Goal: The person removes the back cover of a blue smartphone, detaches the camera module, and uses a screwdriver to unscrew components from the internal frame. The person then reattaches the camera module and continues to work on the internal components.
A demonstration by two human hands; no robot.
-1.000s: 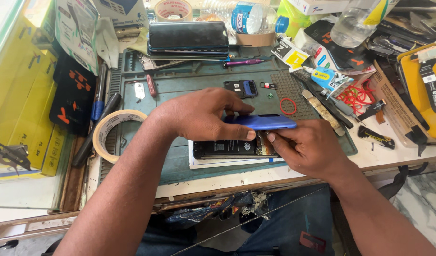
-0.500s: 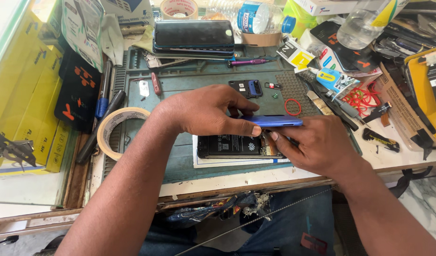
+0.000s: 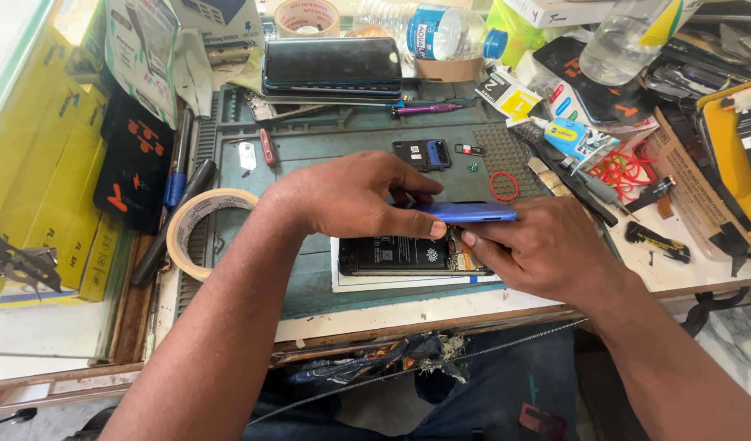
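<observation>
While both hands meet over the middle of a cluttered worktop (image 3: 408, 314), they grip a thin blue phone back cover (image 3: 465, 212) between them, held edge-on just above an opened phone (image 3: 404, 255). The left hand (image 3: 351, 196) pinches the cover's left end with thumb and fingers; the right hand (image 3: 547, 249) clasps its right end. The opened phone lies face down on a white sheet on a green work mat (image 3: 326, 155), its dark insides showing. A roll of tape (image 3: 197, 229) sits to the left, a red rubber band (image 3: 503, 186) near the right hand, and a stack of phones (image 3: 333, 65) lies at the far edge.
</observation>
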